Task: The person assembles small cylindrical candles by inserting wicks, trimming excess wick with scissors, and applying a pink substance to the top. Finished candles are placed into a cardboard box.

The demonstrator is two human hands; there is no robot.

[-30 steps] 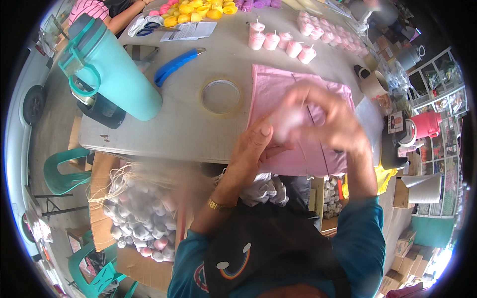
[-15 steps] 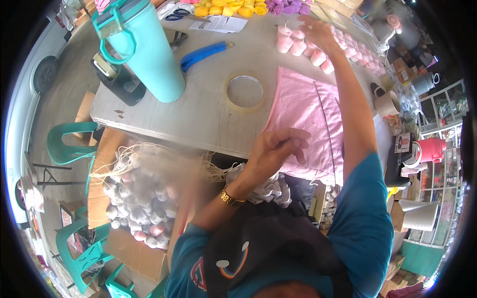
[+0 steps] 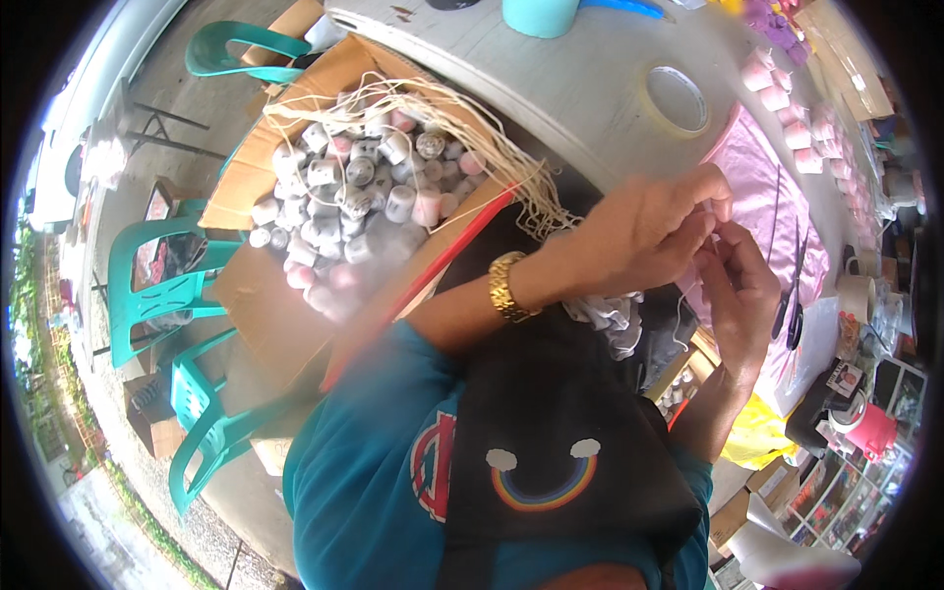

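Left hand: the left hand (image 3: 644, 236), with a gold bracelet (image 3: 504, 285) circling its wrist, is reaching across the body, its fingers bunching together in a pinch.
Right hand: the right hand (image 3: 742, 290) is rising to meet it, thumb and forefinger pressing together.
Pale piece: a small pale piece (image 3: 710, 208) is apparently sitting between both hands' fingertips; the fingers are hiding most of it, so its kind is impossible to tell.
Just changed: half a second ago the right arm was stretching over the pink candles (image 3: 808, 160); now that hand is working against the left one, and the view is turning toward the carton (image 3: 261, 334).
Meaning: both hands are now apparently sharing one close bit of fingerwork, while the candles are standing apart from them.
Pink cloth: the pink cloth (image 3: 752, 147) is lying on the bench (image 3: 531, 74) just beyond the hands, with black scissors (image 3: 795, 324) resting on it.
Tape roll: the clear tape roll (image 3: 650, 103) is lying flat beside the cloth.
Carton: it is holding many small white cylinders (image 3: 339, 202), and cream strings (image 3: 531, 187) are draping over its edge.
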